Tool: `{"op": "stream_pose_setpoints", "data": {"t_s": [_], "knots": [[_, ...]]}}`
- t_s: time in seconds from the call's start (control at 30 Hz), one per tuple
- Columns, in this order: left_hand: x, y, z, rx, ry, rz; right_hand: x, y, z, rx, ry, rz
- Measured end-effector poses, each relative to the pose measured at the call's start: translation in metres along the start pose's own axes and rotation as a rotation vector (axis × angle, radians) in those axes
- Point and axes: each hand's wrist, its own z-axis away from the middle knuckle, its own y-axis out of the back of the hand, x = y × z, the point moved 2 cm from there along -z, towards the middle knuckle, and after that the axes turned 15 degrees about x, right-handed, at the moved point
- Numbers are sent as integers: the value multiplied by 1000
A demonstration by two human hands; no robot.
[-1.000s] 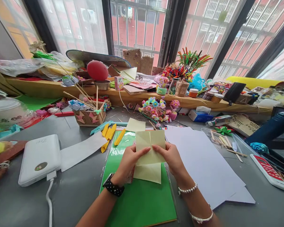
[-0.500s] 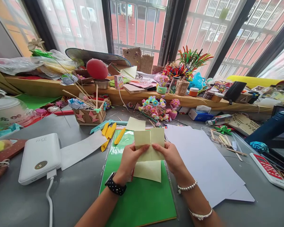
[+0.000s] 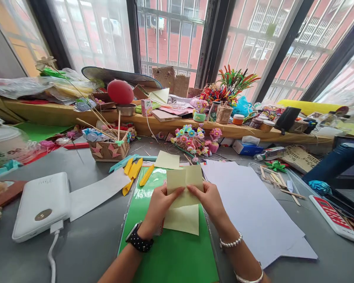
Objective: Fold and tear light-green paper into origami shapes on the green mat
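Observation:
A pale yellow square of paper [image 3: 185, 200] with a crease down its middle is held up between my two hands. My left hand [image 3: 162, 204] grips its left side, thumb pressed near the crease. On the right side my right hand [image 3: 211, 200] pinches it the same way, the two thumb tips almost meeting. Below it, a second pale yellow sheet [image 3: 183, 222] lies on a green folder [image 3: 171, 255]. Another pale yellow sheet [image 3: 167, 160] rests at the folder's far edge, close to several folded yellow paper strips [image 3: 132, 171].
White paper sheets [image 3: 250, 208] lie to the right, beside a red-and-white calculator [image 3: 334, 218]. A white power bank [image 3: 43, 206] with a cable sits at left. Behind stand a cardboard basket [image 3: 110, 151] with sticks and a bunch of craft flowers [image 3: 191, 137].
The view has tilted and shifted slightly, so the scene sits a little lower and to the left. Both hands keep hold of the creased paper, which looks slightly more upright.

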Motion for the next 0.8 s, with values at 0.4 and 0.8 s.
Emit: {"op": "stream_pose_setpoints", "data": {"t_s": [0.4,0.8], "knots": [[-4,0,2,-78,79,117,-2,-3,2,-81,-100,-134],[-3,-1,2,-98,136,149,-6,0,2,-100,-125,-147]]}}
